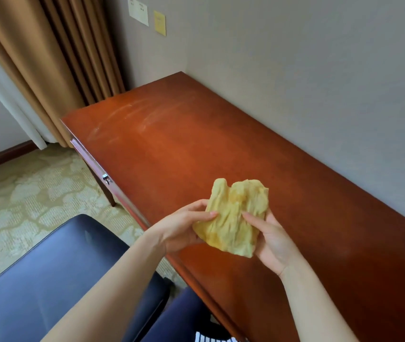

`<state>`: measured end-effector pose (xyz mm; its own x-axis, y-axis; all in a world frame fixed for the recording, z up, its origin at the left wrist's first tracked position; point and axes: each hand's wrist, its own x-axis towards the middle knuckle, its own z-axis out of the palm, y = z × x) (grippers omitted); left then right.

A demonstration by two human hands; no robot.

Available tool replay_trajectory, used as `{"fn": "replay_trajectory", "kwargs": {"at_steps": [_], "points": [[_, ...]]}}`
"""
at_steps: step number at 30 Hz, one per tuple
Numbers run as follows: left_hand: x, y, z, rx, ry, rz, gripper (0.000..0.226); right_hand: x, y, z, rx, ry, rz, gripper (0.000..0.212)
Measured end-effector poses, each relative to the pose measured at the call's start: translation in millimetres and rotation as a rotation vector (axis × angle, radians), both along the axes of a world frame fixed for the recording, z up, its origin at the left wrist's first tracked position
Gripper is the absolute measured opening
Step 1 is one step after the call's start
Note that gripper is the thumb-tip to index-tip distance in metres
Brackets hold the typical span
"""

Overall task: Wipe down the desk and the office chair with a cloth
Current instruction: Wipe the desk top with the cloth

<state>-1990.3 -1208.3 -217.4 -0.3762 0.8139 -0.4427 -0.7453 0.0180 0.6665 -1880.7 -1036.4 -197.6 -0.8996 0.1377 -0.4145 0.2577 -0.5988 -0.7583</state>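
A crumpled yellow cloth (236,218) is held up above the front part of the reddish-brown wooden desk (196,144). My left hand (184,228) pinches its left edge with thumb and fingers. My right hand (273,243) grips its right side, thumb on top. The dark blue padded seat of the office chair (48,275) stands at the lower left, in front of the desk and under my left forearm. Faint pale streaks show on the far left part of the desktop.
The desk runs along a grey wall (320,70) on the right. Brown curtains (48,58) hang behind its far end. A drawer with a metal handle (106,178) faces the chair. Patterned carpet (23,193) covers the floor. Paper notes (147,13) hang on the wall.
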Motion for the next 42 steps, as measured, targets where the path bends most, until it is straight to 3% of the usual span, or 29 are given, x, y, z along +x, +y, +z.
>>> {"fn": "replay_trajectory", "kwargs": {"at_steps": [5, 8, 14, 18, 27, 33, 38, 42], "points": [[-14.0, 28.7, 4.0, -0.082, 0.127, -0.122, 0.022, 3.2, 19.0, -11.7, 0.323, -0.09, -0.06, 0.046], [-20.4, 47.0, 9.6, -0.131, 0.222, -0.152, 0.016, 3.8, 26.1, -19.9, 0.308, -0.199, -0.122, 0.038], [-42.8, 61.6, 8.4, -0.181, 0.388, -0.134, 0.014, -20.5, 34.3, -25.9, 0.236, -0.274, -0.119, 0.076], [-78.2, 63.3, 11.0, -0.1, 0.336, -0.168, 0.018, -49.7, 37.3, -27.5, 0.189, -0.243, -0.078, 0.093], [-192.8, 116.5, 0.5, 0.056, 0.232, -0.158, 0.022, -151.6, 64.4, -36.6, 0.015, -0.166, -0.297, 0.077], [-303.6, 130.7, -1.8, 0.111, 0.148, -0.201, 0.026, -267.6, 63.4, -27.8, 0.176, -0.14, -0.469, 0.07], [-407.0, 139.1, 0.3, 0.096, 0.171, -0.319, 0.031, -359.3, 52.0, -25.4, 0.366, -0.223, -0.563, 0.086], [-446.5, 143.9, -15.2, 0.009, 0.222, -0.264, 0.029, -391.9, 37.4, -46.4, 0.244, -0.316, -0.593, 0.086]]}}
